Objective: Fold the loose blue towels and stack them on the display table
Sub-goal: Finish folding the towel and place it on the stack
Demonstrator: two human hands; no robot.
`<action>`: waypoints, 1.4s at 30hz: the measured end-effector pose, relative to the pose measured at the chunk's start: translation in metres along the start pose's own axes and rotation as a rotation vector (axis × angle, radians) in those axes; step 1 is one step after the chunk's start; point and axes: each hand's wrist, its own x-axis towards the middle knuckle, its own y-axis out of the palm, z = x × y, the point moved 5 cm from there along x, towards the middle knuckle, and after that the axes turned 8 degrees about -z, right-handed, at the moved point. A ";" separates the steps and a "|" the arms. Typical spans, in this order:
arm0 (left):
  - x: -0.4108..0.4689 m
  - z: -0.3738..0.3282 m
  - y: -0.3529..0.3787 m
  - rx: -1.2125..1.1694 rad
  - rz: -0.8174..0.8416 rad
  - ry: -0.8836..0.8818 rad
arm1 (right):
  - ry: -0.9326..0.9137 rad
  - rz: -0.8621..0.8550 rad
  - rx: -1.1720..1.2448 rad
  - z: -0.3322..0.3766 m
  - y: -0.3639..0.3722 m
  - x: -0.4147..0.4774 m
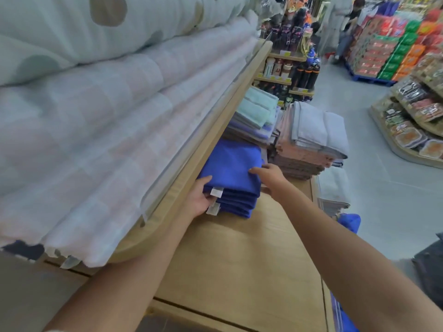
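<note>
Head view: left hand [200, 200] grips blue towel stack [230, 168] at near-left corner; right hand [269, 176] lies flat on right edge; stack runs near-far.

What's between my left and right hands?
The stack of folded blue towels, head view: left hand grips its near corner, right hand rests on top.

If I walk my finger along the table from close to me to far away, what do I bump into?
Bare wooden table → stack of blue towels → pile of mint green towels → shelves of bottles.
</note>
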 end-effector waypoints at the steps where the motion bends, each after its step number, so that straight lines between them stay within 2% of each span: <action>1: 0.002 -0.001 -0.001 -0.003 0.011 0.015 | -0.009 -0.004 0.022 -0.002 -0.002 -0.001; 6: 0.002 -0.002 -0.001 -0.014 0.011 0.076 | -0.037 0.021 0.043 -0.018 -0.009 -0.008; 8: -0.002 -0.002 -0.004 0.020 -0.040 0.177 | -0.026 0.046 0.055 -0.022 -0.014 -0.013; 10: -0.010 0.002 -0.017 0.223 -0.143 0.403 | -0.038 0.048 0.038 -0.025 -0.025 -0.020; 13: -0.038 0.021 -0.042 0.664 -0.258 0.878 | -0.127 0.030 -0.018 -0.039 -0.057 -0.036; 15: -0.056 0.043 -0.046 0.940 -0.194 1.232 | -0.195 0.000 -0.049 -0.055 -0.089 -0.047; 16: -0.062 0.058 -0.043 1.068 -0.111 1.341 | -0.224 -0.033 -0.061 -0.063 -0.106 -0.052; 17: -0.064 0.074 -0.040 1.191 -0.017 1.378 | -0.248 -0.076 -0.070 -0.072 -0.125 -0.057; 20: -0.064 0.119 -0.026 1.446 0.240 1.320 | -0.308 -0.243 -0.101 -0.102 -0.182 -0.070; 22: -0.059 0.147 -0.013 1.603 0.341 1.245 | -0.288 -0.365 -0.174 -0.133 -0.217 -0.075; 24: -0.052 0.171 -0.001 1.837 0.356 1.196 | -0.191 -0.427 -0.247 -0.173 -0.244 -0.075; 27: -0.045 0.188 0.006 2.047 0.300 1.189 | 0.076 -0.365 -0.319 -0.244 -0.262 -0.072; 29: -0.043 0.191 0.005 2.059 0.291 1.204 | 0.209 -0.299 -0.298 -0.282 -0.258 -0.075; 31: -0.043 0.190 0.004 2.053 0.282 1.224 | 0.239 -0.292 -0.295 -0.302 -0.251 -0.081; 35: -0.047 0.191 0.006 2.064 0.267 1.238 | 0.077 -0.481 -0.434 -0.300 -0.253 -0.082; 37: -0.048 0.190 0.007 2.070 0.266 1.234 | 0.044 -0.466 -0.457 -0.301 -0.253 -0.078; 42: -0.051 0.189 0.009 2.020 0.271 1.234 | 0.063 -0.436 -0.867 -0.299 -0.261 -0.073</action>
